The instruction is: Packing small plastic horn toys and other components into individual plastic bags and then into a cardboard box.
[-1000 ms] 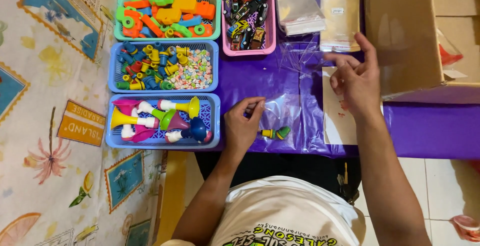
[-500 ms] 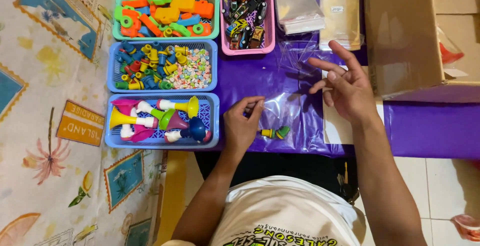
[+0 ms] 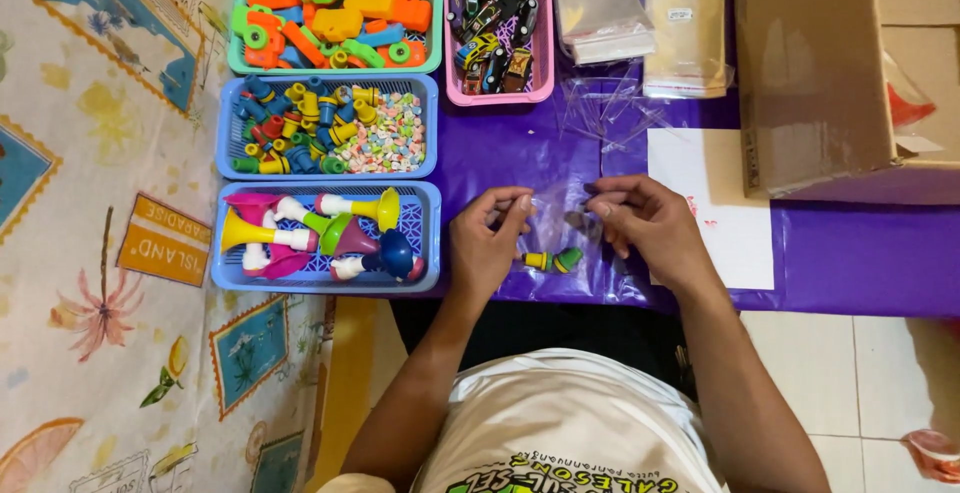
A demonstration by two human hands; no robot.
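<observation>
Clear plastic bag (image 3: 560, 228), head view: held between both hands just right of the blue basket of toy horns (image 3: 425, 243), over the purple table cover (image 3: 500, 153). Left hand (image 3: 487, 243) pinches the bag's left edge with thumb and forefinger; right hand (image 3: 645, 223) pinches the right edge likewise. One small yellow-and-green toy (image 3: 553, 260) lies inside (apparently the only item so far, with one darker piece unclear). Judged early: filling has begun, the bag unsealed. The toy's long axis runs left to right, green end away from the basket.
</observation>
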